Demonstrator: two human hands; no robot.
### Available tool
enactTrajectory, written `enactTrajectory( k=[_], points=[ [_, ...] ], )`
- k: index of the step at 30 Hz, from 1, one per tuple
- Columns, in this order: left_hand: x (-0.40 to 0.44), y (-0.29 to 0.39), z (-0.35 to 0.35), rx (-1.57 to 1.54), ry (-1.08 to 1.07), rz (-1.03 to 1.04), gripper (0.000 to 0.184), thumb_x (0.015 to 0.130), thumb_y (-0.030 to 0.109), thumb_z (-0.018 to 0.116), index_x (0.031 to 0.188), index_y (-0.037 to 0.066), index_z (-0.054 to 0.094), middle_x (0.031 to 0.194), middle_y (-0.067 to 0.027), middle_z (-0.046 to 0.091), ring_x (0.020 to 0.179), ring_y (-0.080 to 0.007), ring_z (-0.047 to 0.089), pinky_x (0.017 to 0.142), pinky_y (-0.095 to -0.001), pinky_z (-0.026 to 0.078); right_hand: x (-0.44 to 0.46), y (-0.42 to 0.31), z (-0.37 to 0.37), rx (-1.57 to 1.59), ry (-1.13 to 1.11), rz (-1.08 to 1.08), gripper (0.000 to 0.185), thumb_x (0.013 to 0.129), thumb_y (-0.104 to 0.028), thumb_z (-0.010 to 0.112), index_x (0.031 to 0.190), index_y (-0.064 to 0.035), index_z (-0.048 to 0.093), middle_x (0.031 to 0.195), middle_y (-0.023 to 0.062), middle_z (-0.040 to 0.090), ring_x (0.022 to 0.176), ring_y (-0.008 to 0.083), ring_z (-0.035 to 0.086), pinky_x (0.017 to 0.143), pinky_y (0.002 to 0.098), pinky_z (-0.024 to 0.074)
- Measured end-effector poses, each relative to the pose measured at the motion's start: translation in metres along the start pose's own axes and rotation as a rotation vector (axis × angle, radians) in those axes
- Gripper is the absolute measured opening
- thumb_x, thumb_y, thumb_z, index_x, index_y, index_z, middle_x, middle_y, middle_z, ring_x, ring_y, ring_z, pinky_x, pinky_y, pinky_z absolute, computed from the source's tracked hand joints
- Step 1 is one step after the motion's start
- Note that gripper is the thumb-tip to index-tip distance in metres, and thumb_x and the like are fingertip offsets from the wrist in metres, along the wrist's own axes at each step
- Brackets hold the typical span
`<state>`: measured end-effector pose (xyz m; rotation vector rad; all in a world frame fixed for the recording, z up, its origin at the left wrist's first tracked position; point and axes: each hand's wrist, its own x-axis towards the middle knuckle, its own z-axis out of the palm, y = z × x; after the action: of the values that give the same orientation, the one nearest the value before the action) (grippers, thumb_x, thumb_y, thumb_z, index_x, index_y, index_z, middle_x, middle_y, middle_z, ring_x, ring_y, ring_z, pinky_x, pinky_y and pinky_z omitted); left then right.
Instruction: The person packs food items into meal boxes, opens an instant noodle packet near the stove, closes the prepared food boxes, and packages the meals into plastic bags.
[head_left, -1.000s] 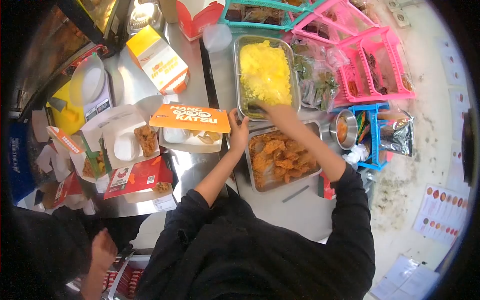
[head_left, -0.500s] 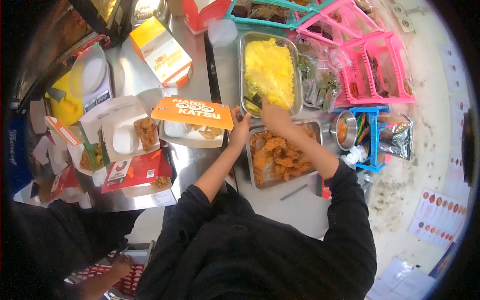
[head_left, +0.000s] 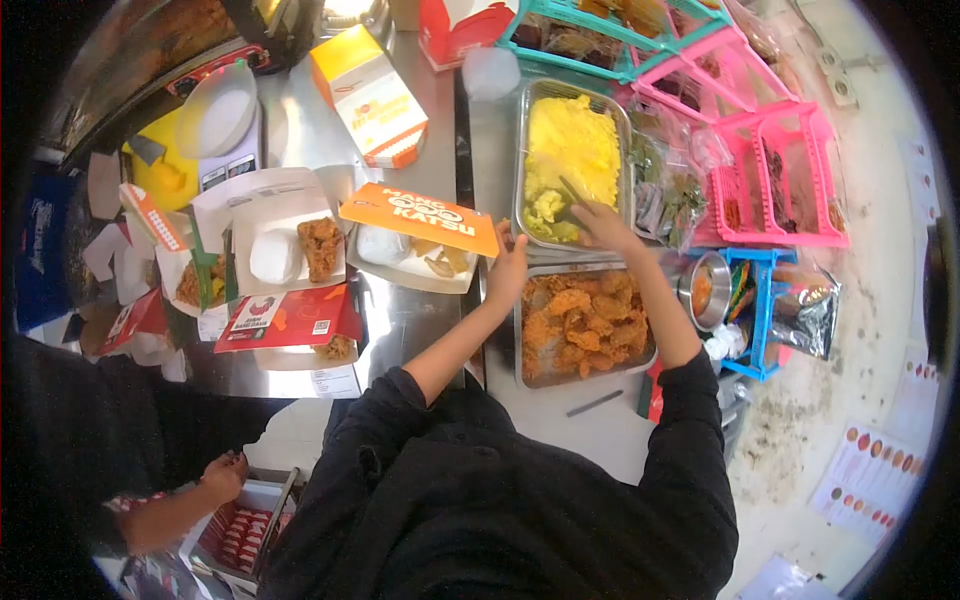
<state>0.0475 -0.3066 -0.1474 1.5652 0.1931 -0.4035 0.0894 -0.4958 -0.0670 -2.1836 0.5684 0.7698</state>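
- Bright yellow, crumbly food [head_left: 573, 145] is held in a clear rectangular plastic container [head_left: 523, 150], set just beyond the metal tray [head_left: 537, 377] of brown fried pieces [head_left: 583, 325].
- A slim dark utensil [head_left: 571, 189] is gripped in the closed fingers of the right hand [head_left: 606, 229], over the container's near end.
- The end of the orange cardboard lid [head_left: 420, 220] is touched by the partly curled left hand [head_left: 508, 268]; whether it is pinched cannot be told.
- Beneath that lid, a white rounded portion [head_left: 383, 245] and pale-brown pieces [head_left: 447, 262] are held in an open box [head_left: 405, 278].
- Right of the tray, a round metal bowl [head_left: 706, 290] is placed beside a blue plastic basket [head_left: 762, 315].
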Motion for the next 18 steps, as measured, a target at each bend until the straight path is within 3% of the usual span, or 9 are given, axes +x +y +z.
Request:
enactTrajectory(
  k=[2,3,6,9,12,18],
  points=[
    [-0.005,0.016,-0.003,0.054,0.002,-0.013,0.043,0.087,0.029,0.051,0.119,0.005,0.037,0.101,-0.0113,0.048,0.085,-0.0186,0.052,0.072,-0.0313,0.044,0.006,0.016,0.017,-0.088,0.24,-0.248,0.039,0.086,-0.034,0.048,0.115,-0.0065,0.05,0.077,0.0178,0.06,0.06,0.0311,0.057,0.058,0.0382,0.044],
    [-0.005,0.025,-0.007,0.027,-0.111,-0.122,0.048,0.089,0.035,0.045,0.124,0.006,0.029,0.105,-0.0131,0.045,0.098,-0.0268,0.048,0.084,-0.0374,0.038,0.008,0.02,0.023,-0.248,0.487,-0.476,0.038,0.086,-0.034,0.049,0.115,-0.01,0.05,0.072,0.0179,0.059,0.057,0.033,0.057,0.053,0.0391,0.0443],
    [0.008,-0.008,0.004,0.019,-0.02,-0.01,0.039,0.086,0.023,0.054,0.117,0.005,0.037,0.094,-0.008,0.047,0.08,-0.0142,0.052,0.062,-0.0242,0.046,-0.023,-0.037,0.032,-0.532,0.592,-0.242,0.038,0.085,-0.033,0.05,0.117,-0.0122,0.049,0.067,0.0163,0.059,0.062,0.0336,0.058,0.054,0.0416,0.0449],
    [0.011,-0.021,0.01,-0.123,0.068,0.015,0.038,0.084,0.021,0.057,0.114,0.006,0.039,0.091,-0.0052,0.046,0.077,-0.012,0.051,0.061,-0.0227,0.048,0.008,-0.018,0.044,-0.52,0.584,-0.508,0.039,0.084,-0.031,0.051,0.119,-0.0148,0.047,0.065,0.0181,0.059,0.061,0.0343,0.059,0.054,0.0437,0.0454],
    [0.011,-0.011,0.0,-0.386,-0.084,-0.176,0.041,0.083,0.024,0.06,0.113,0.006,0.039,0.092,-0.0044,0.046,0.075,-0.0119,0.052,0.063,-0.0233,0.049,0.004,-0.01,0.047,-0.513,0.49,-0.429,0.043,0.082,-0.03,0.053,0.122,-0.0157,0.044,0.065,0.0183,0.059,0.061,0.0344,0.059,0.054,0.0441,0.0454],
    [0.009,0.003,-0.011,-0.465,-0.198,-0.176,0.044,0.081,0.024,0.063,0.112,0.006,0.039,0.09,-0.0044,0.044,0.072,-0.0119,0.052,0.063,-0.0231,0.049,-0.05,-0.018,0.049,-0.623,0.393,-0.449,0.038,0.081,-0.027,0.055,0.114,-0.0086,0.05,0.069,0.0223,0.058,0.06,0.0368,0.058,0.056,0.0442,0.0459]
  ],
)
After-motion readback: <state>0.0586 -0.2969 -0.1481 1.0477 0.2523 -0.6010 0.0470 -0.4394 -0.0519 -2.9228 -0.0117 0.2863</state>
